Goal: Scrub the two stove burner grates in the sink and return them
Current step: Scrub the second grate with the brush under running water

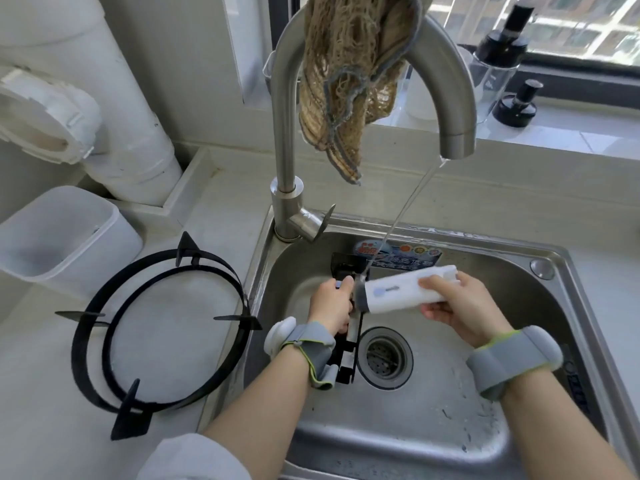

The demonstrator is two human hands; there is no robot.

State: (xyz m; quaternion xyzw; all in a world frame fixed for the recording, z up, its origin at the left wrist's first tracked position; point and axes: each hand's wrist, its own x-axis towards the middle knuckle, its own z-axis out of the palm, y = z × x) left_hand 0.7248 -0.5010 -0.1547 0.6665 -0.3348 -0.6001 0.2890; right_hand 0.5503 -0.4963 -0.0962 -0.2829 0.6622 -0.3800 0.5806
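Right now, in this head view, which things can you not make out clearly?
1. grate in the sink: head view, seen edge-on and partly covered by the left hand; its shape is unclear.
2. scrubber: head view, its working face points away toward the grate; contact cannot be told.
3. sink sticker: head view, print too small and blurred to read.

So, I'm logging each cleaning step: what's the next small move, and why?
Probably stroke the brush along the grate. The right hand holds the brush's grey head against the grate, which the left hand grips on edge in the sink, with tap water running onto that spot.
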